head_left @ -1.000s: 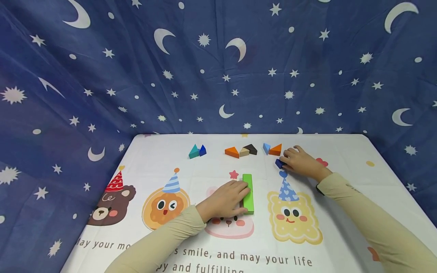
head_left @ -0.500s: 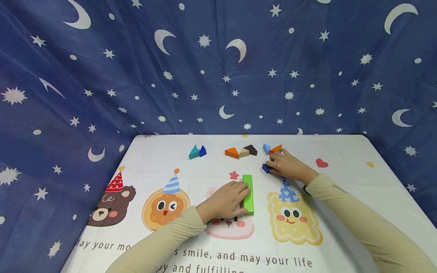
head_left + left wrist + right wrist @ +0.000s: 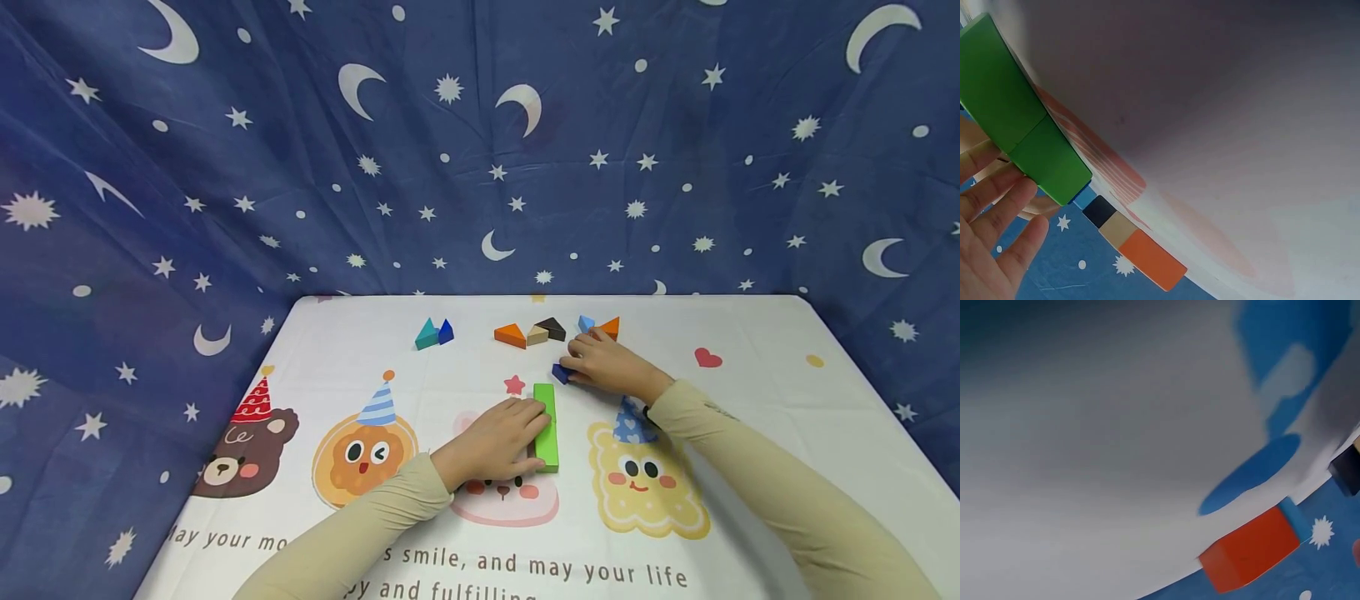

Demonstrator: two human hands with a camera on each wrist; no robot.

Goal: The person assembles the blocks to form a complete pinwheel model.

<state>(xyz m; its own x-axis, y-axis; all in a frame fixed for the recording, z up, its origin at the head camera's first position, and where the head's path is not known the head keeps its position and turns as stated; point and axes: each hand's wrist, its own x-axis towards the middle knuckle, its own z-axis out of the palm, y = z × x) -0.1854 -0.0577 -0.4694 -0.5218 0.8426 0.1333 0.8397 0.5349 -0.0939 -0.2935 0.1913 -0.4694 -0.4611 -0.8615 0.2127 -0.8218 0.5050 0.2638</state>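
Observation:
Two bright green blocks (image 3: 548, 446) lie end to end on the table, and their seam shows in the left wrist view. My left hand (image 3: 495, 437) rests against their left side; in the left wrist view its extended fingers (image 3: 1019, 197) touch the green faces. To the right and farther back, my right hand (image 3: 611, 364) pinches a small dark blue block (image 3: 561, 373), partly covered by the fingers. This block is just beyond the far end of the green pair, slightly to the right. The right wrist view shows hardly any of the right hand.
Along the back stand a teal triangle (image 3: 427, 335), a blue triangle (image 3: 446, 332), an orange block (image 3: 510, 336), a beige block (image 3: 537, 335) and a black block (image 3: 552, 327). A light blue block (image 3: 586, 322) and an orange triangle (image 3: 611, 327) are behind the right hand.
My right hand has slid left and slightly nearer with the dark blue block, closing in on the green blocks. The left hand and green blocks have stayed put.

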